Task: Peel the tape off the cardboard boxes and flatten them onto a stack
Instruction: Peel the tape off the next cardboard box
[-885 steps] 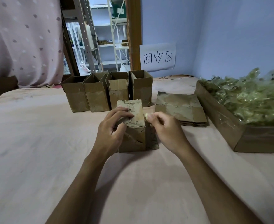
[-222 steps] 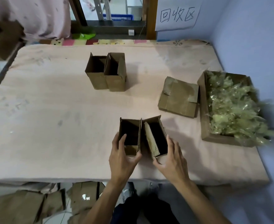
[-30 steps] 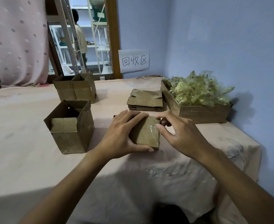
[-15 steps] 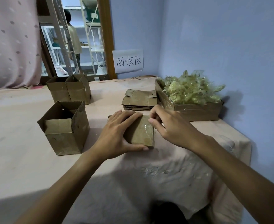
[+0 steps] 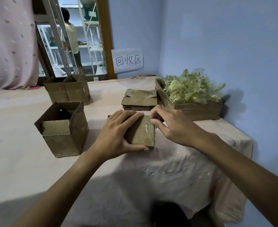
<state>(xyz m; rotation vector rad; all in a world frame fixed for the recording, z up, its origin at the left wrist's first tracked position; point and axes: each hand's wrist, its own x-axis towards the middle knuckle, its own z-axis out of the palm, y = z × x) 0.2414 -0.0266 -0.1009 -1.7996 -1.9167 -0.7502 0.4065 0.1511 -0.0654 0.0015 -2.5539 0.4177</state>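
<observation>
The left hand (image 5: 118,133) is pressing flat, fingers straight, on the taped cardboard box (image 5: 141,136) at the table's near middle, pinning it against sliding. The right hand (image 5: 174,126) is pinching the clear tape (image 5: 149,128) at the box's far right corner, probably lifting an edge. The flattened stack (image 5: 139,99) is lying just beyond.

Taped box (image 5: 141,133): left half covered by left grip (image 5: 118,133). Right grip (image 5: 172,126): fingertips (image 5: 152,121) bunched at the box's 1 o'clock corner, hold on tape (image 5: 149,131) not discernible. Both forearms: cut by lower edge. Dark shape (image 5: 171,215), 6 o'clock: unidentifiable, cropped. Person (image 5: 70,33) in doorway, 11 o'clock: partly behind shelf uprights (image 5: 59,38), small, detail lost.
</observation>
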